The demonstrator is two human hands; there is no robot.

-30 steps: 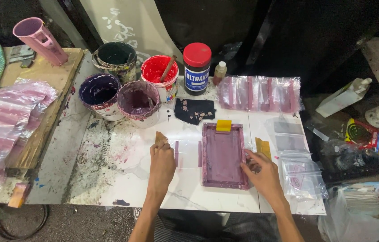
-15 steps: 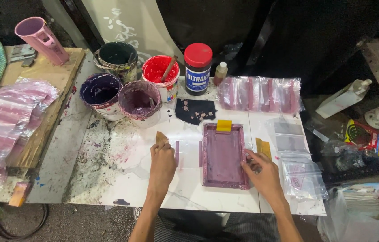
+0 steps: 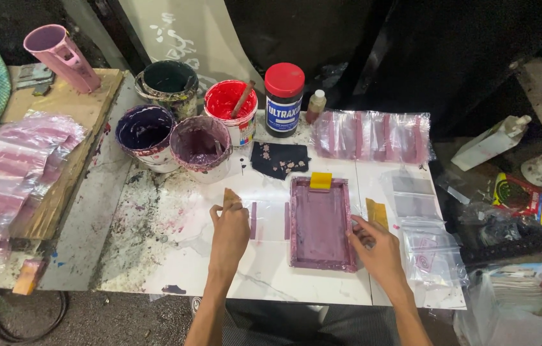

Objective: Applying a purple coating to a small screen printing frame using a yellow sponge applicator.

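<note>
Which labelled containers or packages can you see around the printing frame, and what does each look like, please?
Jar: behind the frame, black, red lid, blue-and-white label.
Small bottle: right of the jar, brownish, pale cap.
Red paint tub: left of the jar, white labelled side.
Colourful packet: far right, yellow, red, green.

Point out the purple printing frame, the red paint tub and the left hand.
purple printing frame (image 3: pixel 319 224), head view, on the middle of its mesh.
red paint tub (image 3: pixel 226 102), head view, on the red paint inside.
left hand (image 3: pixel 230 229), head view, on the back of the hand.
</note>
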